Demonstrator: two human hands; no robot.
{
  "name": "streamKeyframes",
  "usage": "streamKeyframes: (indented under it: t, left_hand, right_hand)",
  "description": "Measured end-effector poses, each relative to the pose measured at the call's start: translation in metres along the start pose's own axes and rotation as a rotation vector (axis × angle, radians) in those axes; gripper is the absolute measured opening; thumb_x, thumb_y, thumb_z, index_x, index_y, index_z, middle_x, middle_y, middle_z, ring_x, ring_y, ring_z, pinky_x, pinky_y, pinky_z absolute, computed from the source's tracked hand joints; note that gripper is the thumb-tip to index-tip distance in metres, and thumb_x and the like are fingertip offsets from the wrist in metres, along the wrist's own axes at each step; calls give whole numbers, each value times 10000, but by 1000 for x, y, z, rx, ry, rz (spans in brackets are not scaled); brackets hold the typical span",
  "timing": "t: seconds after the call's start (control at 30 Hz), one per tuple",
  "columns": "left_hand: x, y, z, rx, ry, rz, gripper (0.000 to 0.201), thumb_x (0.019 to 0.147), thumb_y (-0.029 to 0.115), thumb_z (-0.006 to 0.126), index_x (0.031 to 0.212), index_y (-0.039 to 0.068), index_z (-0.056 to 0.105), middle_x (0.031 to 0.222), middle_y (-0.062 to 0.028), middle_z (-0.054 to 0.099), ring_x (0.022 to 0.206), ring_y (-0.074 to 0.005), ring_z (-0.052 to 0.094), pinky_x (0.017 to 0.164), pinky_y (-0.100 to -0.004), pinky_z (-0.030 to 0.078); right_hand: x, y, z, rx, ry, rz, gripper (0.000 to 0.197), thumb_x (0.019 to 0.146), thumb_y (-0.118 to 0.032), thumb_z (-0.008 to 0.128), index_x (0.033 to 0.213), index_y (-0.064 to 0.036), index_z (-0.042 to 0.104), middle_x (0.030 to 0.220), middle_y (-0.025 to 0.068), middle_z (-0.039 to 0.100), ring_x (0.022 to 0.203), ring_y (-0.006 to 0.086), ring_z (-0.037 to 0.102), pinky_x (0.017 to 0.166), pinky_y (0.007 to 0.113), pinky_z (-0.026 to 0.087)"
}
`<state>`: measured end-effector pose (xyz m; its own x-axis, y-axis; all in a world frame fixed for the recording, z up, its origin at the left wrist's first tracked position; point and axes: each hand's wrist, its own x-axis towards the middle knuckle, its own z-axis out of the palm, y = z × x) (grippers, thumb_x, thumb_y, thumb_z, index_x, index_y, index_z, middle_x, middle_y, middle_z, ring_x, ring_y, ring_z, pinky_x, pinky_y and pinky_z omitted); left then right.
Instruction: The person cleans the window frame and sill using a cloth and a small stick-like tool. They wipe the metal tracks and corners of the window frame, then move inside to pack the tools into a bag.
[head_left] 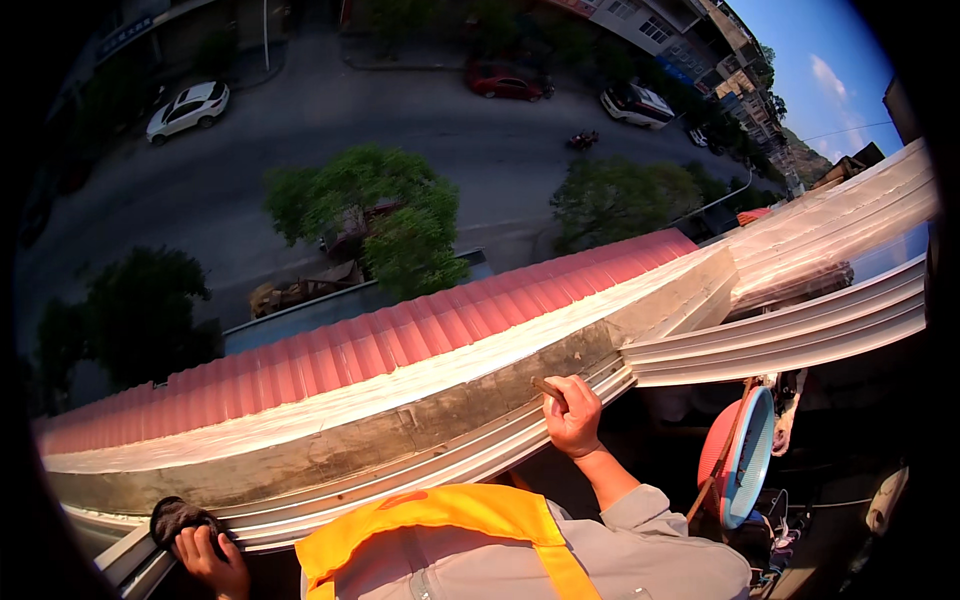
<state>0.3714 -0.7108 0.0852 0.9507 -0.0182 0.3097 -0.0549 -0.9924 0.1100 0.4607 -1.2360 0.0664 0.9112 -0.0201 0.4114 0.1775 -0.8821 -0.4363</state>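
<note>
My left hand (214, 564) is closed on a dark, bunched cloth (181, 519) at the lower left, against the end of the pale window frame (128, 556). To the right, my right hand (574, 418) is raised over the sliding window track (420, 470), its fingers wrapped round a short brown stick-like piece (547, 391). One end of that piece sticks out toward the concrete sill (480, 392); the rest is hidden in my fist. The grooved track runs between my two hands, with dirt marks on the sill beyond it.
Outside the sill lies a red corrugated roof (370, 345), and far below it a street (400, 115) with trees and parked cars. An open window frame (780, 335) juts out at right. Beneath it hang pink and blue plastic basins (750, 460). A yellow strap (430, 500) crosses my chest.
</note>
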Motion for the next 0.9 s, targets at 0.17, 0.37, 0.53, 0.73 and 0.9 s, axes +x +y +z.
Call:
streamKeyframes:
  t: [0.17,0.37,0.53,0.73,0.9]
  left_hand:
    - [-7,1,-2,15,11,-15,175,837,225,626,882,57,654,871,-117,640,813,-329,599,767,-448,456]
    - [-17,-11,12,-99,-21,-26,200,833,173,544,903,-14,531,830,-205,468,795,-406,460,739,-474,372]
    - [-13,-8,10,-97,7,-14,187,812,165,555,884,-6,535,820,-190,476,782,-388,464,723,-468,365]
    - [-7,-1,5,-85,45,14,187,762,150,586,883,12,552,834,-166,518,801,-357,505,756,-436,373]
    - [-6,2,2,-147,58,6,174,738,86,587,893,16,551,852,-172,538,834,-369,516,793,-447,390]
  right_hand:
    - [5,0,2,24,-20,19,272,688,35,605,942,-57,625,719,99,541,583,277,538,539,358,443]
    - [0,-2,2,30,15,28,260,693,35,605,936,-56,620,708,98,523,570,270,517,533,356,432]
    - [-2,0,3,48,21,40,230,711,26,604,926,-53,615,705,99,516,565,267,510,530,355,424]
    - [-3,0,4,50,35,34,190,743,16,611,923,-49,610,699,94,516,548,253,505,521,347,417]
    - [-3,2,6,26,44,16,176,757,24,611,917,-49,607,709,93,531,548,245,511,515,338,417]
